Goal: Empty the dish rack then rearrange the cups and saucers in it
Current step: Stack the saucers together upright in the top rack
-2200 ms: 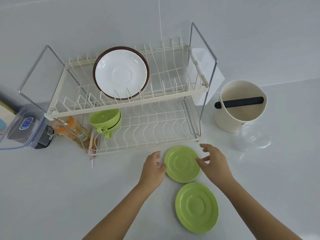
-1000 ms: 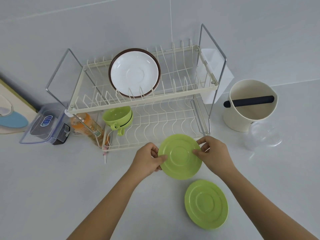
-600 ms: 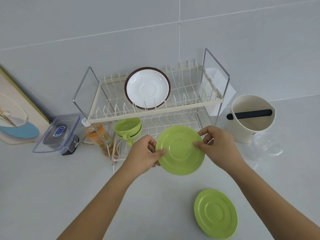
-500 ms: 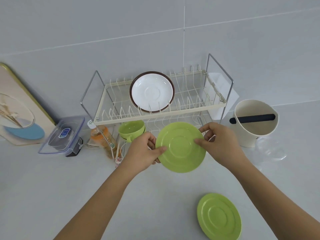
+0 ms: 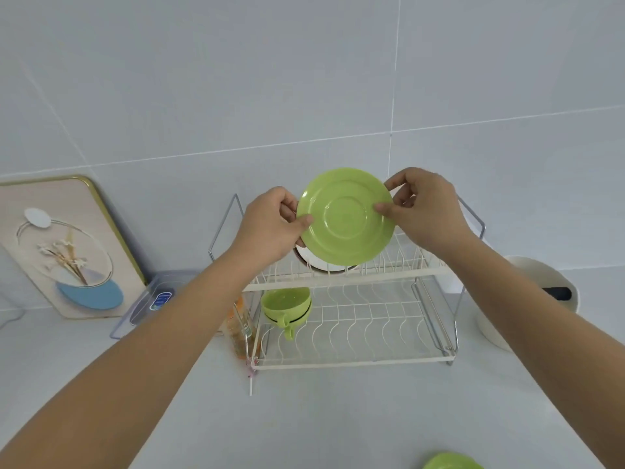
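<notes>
A 2-tier wire dish rack [image 5: 348, 319] stands at the centre of the frame on a pale counter [image 5: 338, 418]. A framed picture [image 5: 64, 245] leans against the wall at left, with a clear plastic box [image 5: 152, 299] beside it. A cream tub [image 5: 537, 299] sits at right. Above the rack's upper tier, a green saucer [image 5: 346, 214] is held upright, the left hand [image 5: 270, 228] pinching its left rim and the right hand [image 5: 426, 208] pinching its right rim. Behind it a white saucer [image 5: 324, 264] stands in the upper tier. 2 stacked green cups [image 5: 287, 306] sit at the lower tier's left. Another green saucer [image 5: 451, 462] peeks in at the bottom edge.

white saucer [image 5: 318, 264] blocks upper tier left
</notes>
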